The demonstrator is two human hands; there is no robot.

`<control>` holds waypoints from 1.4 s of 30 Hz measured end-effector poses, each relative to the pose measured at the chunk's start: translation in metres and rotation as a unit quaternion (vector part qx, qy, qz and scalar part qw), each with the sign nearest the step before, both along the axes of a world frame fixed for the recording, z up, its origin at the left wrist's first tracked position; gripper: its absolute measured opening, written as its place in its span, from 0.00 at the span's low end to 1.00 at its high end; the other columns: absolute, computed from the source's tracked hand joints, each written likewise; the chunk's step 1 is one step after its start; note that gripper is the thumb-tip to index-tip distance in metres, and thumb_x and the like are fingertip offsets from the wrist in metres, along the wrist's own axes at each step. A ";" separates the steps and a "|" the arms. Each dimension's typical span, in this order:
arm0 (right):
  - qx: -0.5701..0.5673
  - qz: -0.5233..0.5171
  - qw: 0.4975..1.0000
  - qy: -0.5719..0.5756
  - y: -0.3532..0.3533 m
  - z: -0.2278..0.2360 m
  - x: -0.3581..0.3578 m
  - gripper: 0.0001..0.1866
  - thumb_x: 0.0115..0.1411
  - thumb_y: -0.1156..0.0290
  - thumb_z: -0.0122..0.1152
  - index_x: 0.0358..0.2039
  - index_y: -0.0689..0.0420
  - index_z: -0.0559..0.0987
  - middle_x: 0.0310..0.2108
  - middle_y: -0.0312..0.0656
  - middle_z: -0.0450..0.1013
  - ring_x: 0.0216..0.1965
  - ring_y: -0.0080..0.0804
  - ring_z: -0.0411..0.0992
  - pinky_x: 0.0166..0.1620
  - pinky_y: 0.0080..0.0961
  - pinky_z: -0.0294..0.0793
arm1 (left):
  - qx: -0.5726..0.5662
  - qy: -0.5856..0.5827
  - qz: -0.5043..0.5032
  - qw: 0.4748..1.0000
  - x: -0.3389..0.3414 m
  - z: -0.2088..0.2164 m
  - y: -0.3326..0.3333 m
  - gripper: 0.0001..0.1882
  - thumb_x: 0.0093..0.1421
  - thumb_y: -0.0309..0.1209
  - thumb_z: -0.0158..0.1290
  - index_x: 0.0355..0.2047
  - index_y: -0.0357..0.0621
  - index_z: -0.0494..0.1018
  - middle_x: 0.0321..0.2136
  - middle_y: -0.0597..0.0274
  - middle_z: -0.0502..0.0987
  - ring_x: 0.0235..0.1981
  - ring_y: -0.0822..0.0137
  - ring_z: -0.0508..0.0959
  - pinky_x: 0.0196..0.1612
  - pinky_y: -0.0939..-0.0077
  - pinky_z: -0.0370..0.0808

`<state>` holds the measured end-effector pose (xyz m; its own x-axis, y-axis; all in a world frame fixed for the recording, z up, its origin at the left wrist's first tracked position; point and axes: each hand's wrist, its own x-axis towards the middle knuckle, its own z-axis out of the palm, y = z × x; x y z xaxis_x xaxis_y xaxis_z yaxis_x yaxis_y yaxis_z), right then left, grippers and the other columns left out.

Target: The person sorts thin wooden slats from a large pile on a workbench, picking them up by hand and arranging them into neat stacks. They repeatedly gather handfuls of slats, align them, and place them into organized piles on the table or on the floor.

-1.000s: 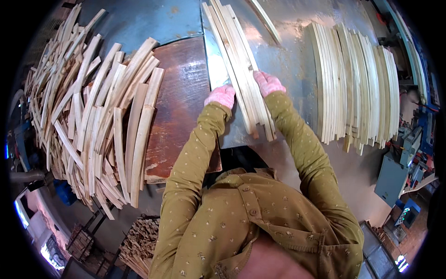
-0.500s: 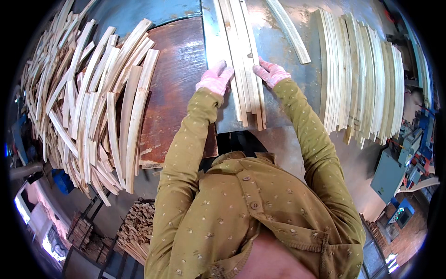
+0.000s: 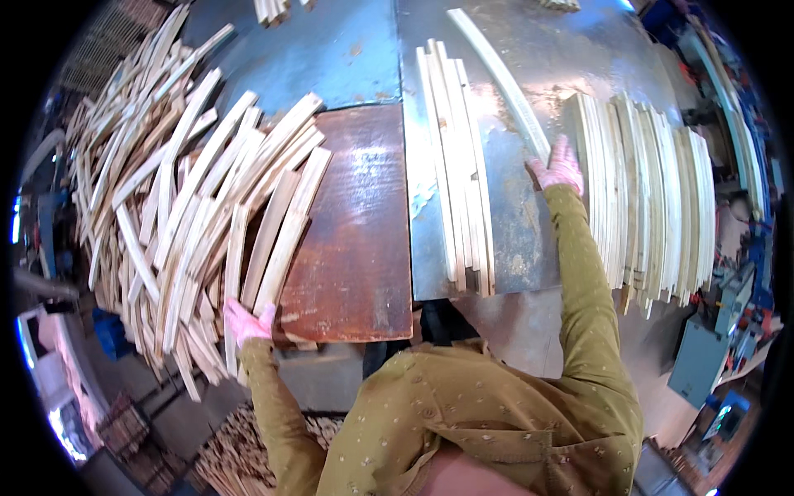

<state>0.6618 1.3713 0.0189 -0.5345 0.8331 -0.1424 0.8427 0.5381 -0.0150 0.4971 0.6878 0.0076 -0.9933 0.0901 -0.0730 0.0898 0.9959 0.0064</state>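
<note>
My left hand (image 3: 250,322), in a pink glove, is at the near ends of the wooden strips (image 3: 294,215) on the right edge of a big loose pile. Its thumb and fingers are spread around these ends; a firm grip does not show. My right hand (image 3: 562,169), also gloved in pink, lies open with fingers stretched away from me. It is at the near end of a lone wooden strip (image 3: 500,78), beside the left side of an upright row of strips (image 3: 641,190). Between my hands, a small bundle of strips (image 3: 459,165) rests on the metal tabletop (image 3: 521,240).
The loose strip pile (image 3: 157,215) covers the table's left side, next to a reddish-brown board (image 3: 356,248). More strip ends (image 3: 271,10) show at the far edge. Below left stands a stack of cut wood (image 3: 236,455). A grey-green cabinet (image 3: 699,355) is at the right.
Both hands have left the middle bundle, which now lies alone. My left hand has gone left to the loose pile, my right hand right to the lone strip. The view has shifted.
</note>
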 end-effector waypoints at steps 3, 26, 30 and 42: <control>-0.084 -0.042 0.994 -0.058 -0.006 0.004 -0.008 0.45 0.59 0.46 0.53 0.69 0.50 0.44 0.63 0.51 0.59 0.62 0.51 0.60 0.62 0.43 0.60 | -0.080 -0.033 0.011 0.996 0.017 0.011 0.025 0.61 0.44 0.61 0.62 0.67 0.40 0.45 0.63 0.32 0.52 0.64 0.36 0.55 0.65 0.47 0.53; 0.206 -0.108 0.972 -0.031 -0.089 -0.003 0.171 0.34 0.60 0.49 0.54 0.62 0.50 0.63 0.57 0.47 0.67 0.55 0.44 0.68 0.58 0.39 0.65 | 0.036 -0.193 -0.058 0.979 0.016 0.048 0.088 0.42 0.47 0.57 0.61 0.53 0.36 0.67 0.50 0.42 0.72 0.52 0.45 0.72 0.54 0.55 0.69; -0.235 -0.029 0.947 0.218 -0.146 -0.003 0.109 0.33 0.56 0.54 0.65 0.59 0.54 0.69 0.51 0.51 0.73 0.53 0.41 0.70 0.57 0.33 0.67 | -0.053 -0.167 -0.058 0.983 0.016 0.038 0.133 0.45 0.47 0.61 0.59 0.54 0.37 0.65 0.51 0.43 0.71 0.52 0.46 0.71 0.54 0.53 0.69; -0.443 -0.067 0.850 0.279 -0.136 -0.033 0.106 0.34 0.57 0.53 0.63 0.61 0.54 0.67 0.55 0.52 0.70 0.57 0.40 0.68 0.60 0.29 0.64 | 0.012 -0.050 -0.024 0.998 0.052 0.020 0.131 0.51 0.48 0.53 0.62 0.65 0.42 0.52 0.57 0.37 0.64 0.58 0.43 0.66 0.59 0.53 0.63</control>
